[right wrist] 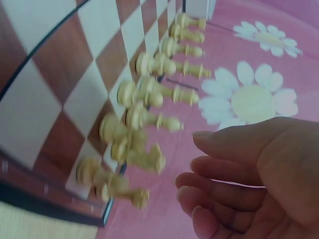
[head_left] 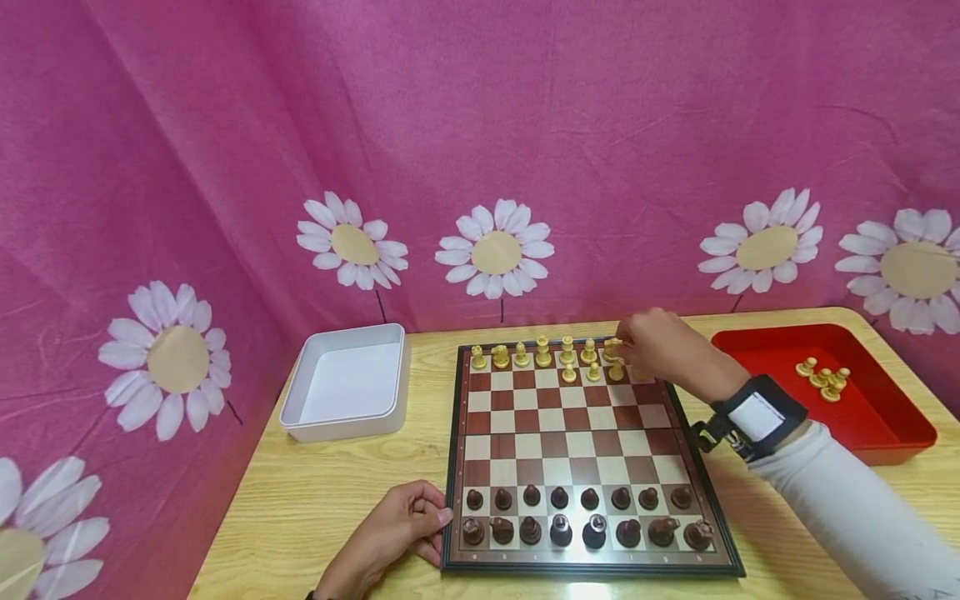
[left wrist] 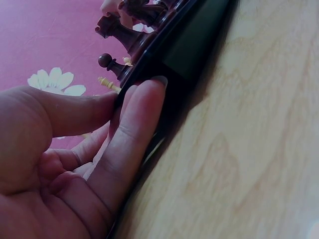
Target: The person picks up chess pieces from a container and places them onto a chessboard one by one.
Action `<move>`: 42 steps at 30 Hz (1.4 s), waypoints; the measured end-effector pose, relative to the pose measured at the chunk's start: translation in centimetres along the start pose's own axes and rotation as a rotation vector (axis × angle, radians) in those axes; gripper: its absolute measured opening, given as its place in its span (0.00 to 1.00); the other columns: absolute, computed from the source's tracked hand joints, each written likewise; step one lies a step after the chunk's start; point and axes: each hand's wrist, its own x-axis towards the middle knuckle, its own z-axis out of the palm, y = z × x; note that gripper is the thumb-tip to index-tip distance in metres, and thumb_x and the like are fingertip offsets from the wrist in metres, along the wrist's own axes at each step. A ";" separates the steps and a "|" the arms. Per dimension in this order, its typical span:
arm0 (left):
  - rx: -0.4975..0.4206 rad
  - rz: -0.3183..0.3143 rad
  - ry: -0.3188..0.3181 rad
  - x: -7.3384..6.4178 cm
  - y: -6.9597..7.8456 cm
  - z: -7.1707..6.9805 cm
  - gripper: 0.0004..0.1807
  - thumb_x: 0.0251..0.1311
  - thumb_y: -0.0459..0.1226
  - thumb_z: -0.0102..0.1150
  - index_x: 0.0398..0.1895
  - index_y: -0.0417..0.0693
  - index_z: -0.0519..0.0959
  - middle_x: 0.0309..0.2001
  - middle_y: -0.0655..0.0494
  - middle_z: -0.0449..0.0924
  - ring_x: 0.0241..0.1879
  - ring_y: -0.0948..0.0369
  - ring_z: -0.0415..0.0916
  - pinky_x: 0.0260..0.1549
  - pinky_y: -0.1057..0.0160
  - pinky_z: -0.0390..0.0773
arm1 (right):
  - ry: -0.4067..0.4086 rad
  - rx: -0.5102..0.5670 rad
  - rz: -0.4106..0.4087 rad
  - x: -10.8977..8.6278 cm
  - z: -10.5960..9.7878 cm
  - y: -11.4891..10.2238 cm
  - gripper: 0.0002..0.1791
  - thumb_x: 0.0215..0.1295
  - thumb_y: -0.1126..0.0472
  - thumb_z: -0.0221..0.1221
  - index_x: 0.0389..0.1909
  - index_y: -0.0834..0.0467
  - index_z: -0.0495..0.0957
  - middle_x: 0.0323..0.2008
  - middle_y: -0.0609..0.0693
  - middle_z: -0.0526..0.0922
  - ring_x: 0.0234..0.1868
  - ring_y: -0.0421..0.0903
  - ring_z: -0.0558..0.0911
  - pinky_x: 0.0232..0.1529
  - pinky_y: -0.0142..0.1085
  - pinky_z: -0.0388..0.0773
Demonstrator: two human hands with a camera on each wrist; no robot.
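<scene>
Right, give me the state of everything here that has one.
Chessboard: unfolded on the table
Dark pieces: upright, two full rows
Pale pieces: upright, full back row, four in front
Loose pawns: grouped inside the red tray
White tray: open-topped
Left hand: gripping the chessboard's edge
Right hand: fingers relaxed, holding nothing, beside the pale pieces

Glossy chessboard [head_left: 551,446], smooth plastic red tray [head_left: 847,425], wood-grain table [head_left: 262,517]

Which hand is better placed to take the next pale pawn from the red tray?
Likely the right hand: it is empty and nearer the red tray; the left hand grips the chessboard.
</scene>
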 end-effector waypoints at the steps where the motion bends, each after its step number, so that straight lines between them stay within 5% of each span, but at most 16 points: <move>1: -0.001 0.000 -0.001 0.0 0.0 0.0 0.11 0.69 0.33 0.64 0.46 0.34 0.74 0.30 0.54 0.79 0.24 0.63 0.83 0.25 0.63 0.90 | 0.005 -0.007 0.003 -0.1 -0.2 0.4 0.09 0.65 0.63 0.69 0.40 0.65 0.88 0.26 0.53 0.86 0.20 0.43 0.76 0.20 0.31 0.76; 12: -0.001 -0.007 -0.004 0.3 0.2 0.2 0.11 0.69 0.32 0.63 0.46 0.34 0.74 0.31 0.54 0.79 0.24 0.63 0.83 0.25 0.63 0.90 | 0.027 -0.051 0.049 -2.7 -2.7 5.6 0.15 0.64 0.61 0.69 0.43 0.71 0.86 0.35 0.64 0.89 0.27 0.48 0.82 0.31 0.47 0.87; 23: 0.001 -0.015 -0.013 0.6 0.1 0.2 0.12 0.69 0.33 0.64 0.47 0.34 0.74 0.32 0.53 0.80 0.25 0.61 0.84 0.26 0.63 0.90 | 0.028 -0.049 0.160 -6.0 -3.5 11.4 0.13 0.63 0.62 0.68 0.39 0.70 0.86 0.26 0.57 0.87 0.25 0.46 0.77 0.26 0.38 0.78; 34: 0.008 -0.019 -0.027 0.8 0.2 0.6 0.12 0.69 0.33 0.64 0.47 0.34 0.74 0.33 0.53 0.81 0.26 0.62 0.84 0.26 0.64 0.90 | -0.069 0.015 0.292 -11.1 -3.9 16.5 0.21 0.64 0.64 0.67 0.49 0.76 0.76 0.23 0.56 0.81 0.20 0.47 0.74 0.19 0.38 0.78; 39: 0.012 -0.018 -0.028 0.8 0.2 0.4 0.13 0.69 0.34 0.65 0.47 0.34 0.74 0.33 0.53 0.81 0.26 0.61 0.84 0.26 0.62 0.90 | -0.112 0.071 0.387 -12.8 -4.1 18.2 0.13 0.65 0.65 0.65 0.38 0.73 0.78 0.16 0.52 0.76 0.19 0.47 0.73 0.20 0.37 0.77; 42: 0.018 -0.019 -0.012 0.4 0.0 -0.1 0.13 0.69 0.34 0.64 0.47 0.34 0.73 0.31 0.54 0.81 0.26 0.61 0.84 0.27 0.62 0.90 | -0.101 0.010 0.371 -12.5 -4.2 18.6 0.10 0.62 0.65 0.66 0.33 0.72 0.81 0.19 0.55 0.80 0.21 0.47 0.74 0.22 0.38 0.78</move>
